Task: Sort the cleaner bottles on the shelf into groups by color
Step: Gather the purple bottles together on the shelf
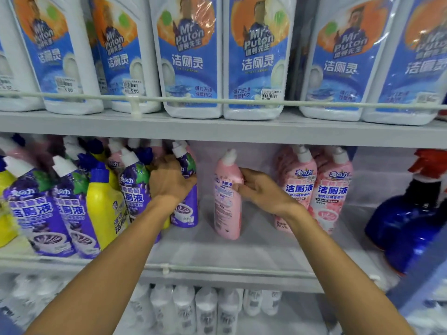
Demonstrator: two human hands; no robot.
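On the middle shelf point(217, 252), my left hand point(169, 180) grips a purple cleaner bottle point(186, 209) at the right end of a group of purple bottles point(43, 209) and yellow bottles point(104, 204). My right hand point(261, 189) holds a lone pink bottle point(227, 204) standing upright in the shelf's middle, its back label facing me. To its right stand two pink bottles point(331, 189) side by side, with more pink ones behind them. More pink bottles point(116, 158) show behind the purple group.
A white rail point(217, 269) runs along the shelf's front edge. A dark blue spray bottle with a red trigger point(406, 221) stands at the far right. Large white bottles with blue labels point(188, 56) fill the upper shelf. White bottles point(205, 308) line the shelf below.
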